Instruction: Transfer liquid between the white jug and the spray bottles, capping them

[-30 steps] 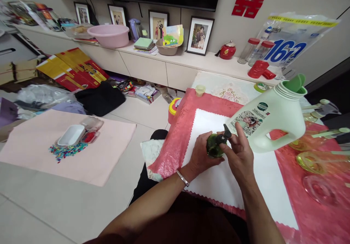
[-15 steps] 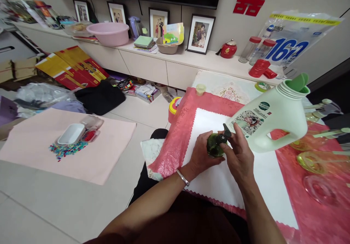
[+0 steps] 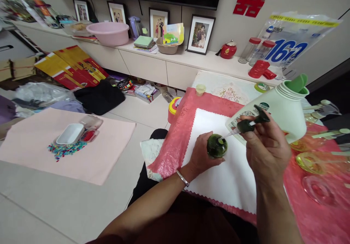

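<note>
My left hand (image 3: pixel 201 152) is wrapped round a dark green round bottle (image 3: pixel 216 147), held over the white mat (image 3: pixel 232 185). The bottle's neck is uncovered. Up and to the right, my right hand (image 3: pixel 266 153) grips a black pump head (image 3: pixel 247 124). From it a clear dip tube slants down to the left, its lower end at the bottle's mouth; I cannot tell whether the tip is still inside. Just behind my right hand stands a big pale green jug (image 3: pixel 294 122) with a handle, and a green cap or scoop (image 3: pixel 299 83) sits in its top.
Clear pump bottles with yellow liquid (image 3: pixel 308 160) and a pink glass dish (image 3: pixel 318 189) are at the right on the red cloth (image 3: pixel 325 222). A small cup (image 3: pixel 200 89) stands at the far left corner. Coloured bits (image 3: pixel 65 150) lie beside a white tray (image 3: pixel 70 134) on pink paper.
My right hand has drawn the pump head up and rightward from the bottle, baring the tube and the bottle's mouth. My left hand has kept the bottle in place.
</note>
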A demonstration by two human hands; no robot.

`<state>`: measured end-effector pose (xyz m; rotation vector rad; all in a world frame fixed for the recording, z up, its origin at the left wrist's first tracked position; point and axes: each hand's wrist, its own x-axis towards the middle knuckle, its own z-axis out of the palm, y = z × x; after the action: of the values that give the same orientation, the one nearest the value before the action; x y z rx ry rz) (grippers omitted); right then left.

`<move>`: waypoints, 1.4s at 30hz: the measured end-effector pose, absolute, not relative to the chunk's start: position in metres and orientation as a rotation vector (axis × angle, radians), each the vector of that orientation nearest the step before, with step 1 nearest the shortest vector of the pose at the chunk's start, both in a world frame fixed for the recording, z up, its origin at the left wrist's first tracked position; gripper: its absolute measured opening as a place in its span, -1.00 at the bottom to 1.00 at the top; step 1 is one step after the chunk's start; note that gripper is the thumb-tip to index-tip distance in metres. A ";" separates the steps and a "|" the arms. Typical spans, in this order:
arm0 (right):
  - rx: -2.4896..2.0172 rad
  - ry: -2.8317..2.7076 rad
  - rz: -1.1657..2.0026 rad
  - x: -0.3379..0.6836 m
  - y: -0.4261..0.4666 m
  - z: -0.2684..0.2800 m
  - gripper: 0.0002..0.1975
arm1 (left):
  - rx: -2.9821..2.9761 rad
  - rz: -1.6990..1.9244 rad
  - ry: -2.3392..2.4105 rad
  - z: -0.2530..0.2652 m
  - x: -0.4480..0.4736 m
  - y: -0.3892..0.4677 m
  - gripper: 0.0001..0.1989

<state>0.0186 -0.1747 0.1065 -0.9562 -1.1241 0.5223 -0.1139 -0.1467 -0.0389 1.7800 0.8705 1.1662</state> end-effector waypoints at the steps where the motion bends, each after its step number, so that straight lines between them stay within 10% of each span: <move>1: -0.971 -1.128 0.480 0.020 -0.175 0.114 -0.47 | 1.776 1.165 0.873 -0.039 -0.114 -0.147 0.07; 12: -1.592 -1.687 0.089 0.061 -0.143 0.133 -0.57 | 1.764 1.146 0.894 -0.036 -0.114 -0.149 0.08; 22: -2.001 -2.041 0.368 0.059 -0.091 0.059 -0.70 | 1.753 1.147 0.895 -0.038 -0.113 -0.147 0.07; 42: -1.723 -1.909 0.188 0.070 -0.129 0.052 -0.73 | 1.794 1.202 0.863 -0.044 -0.113 -0.147 0.06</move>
<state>0.0702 -0.1294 0.0520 -1.7233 -1.9088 0.1879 -0.1134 -0.1465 -0.0437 1.7939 0.8626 1.2018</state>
